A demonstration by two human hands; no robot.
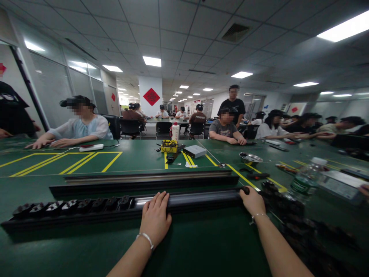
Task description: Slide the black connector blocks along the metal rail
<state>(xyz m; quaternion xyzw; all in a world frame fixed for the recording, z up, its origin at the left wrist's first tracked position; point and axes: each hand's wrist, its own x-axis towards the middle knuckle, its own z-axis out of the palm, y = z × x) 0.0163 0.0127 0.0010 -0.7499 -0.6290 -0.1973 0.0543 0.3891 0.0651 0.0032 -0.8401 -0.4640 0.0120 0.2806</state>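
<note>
A long black channel (187, 200) lies across the green table in front of me. Its left part holds a row of black modules (86, 206) with metal tops; the right part shows a smooth inside. My left hand (156, 217) lies over the channel at about its middle, fingers stretched out across it. At the channel's right end, my right hand (253, 202) is closed, with a small black part (245, 189) at its fingertips. Its exact kind is hidden by the fingers. Behind runs a second long black rail (144, 182), parallel to the channel.
More black modules (288, 207) are heaped to the right, beside a water bottle (307, 181) and a silver box (343, 186). Farther back are a metal bowl (250, 157), a grey box (195, 151) and a yellow item with cables (169, 146). Several people sit around.
</note>
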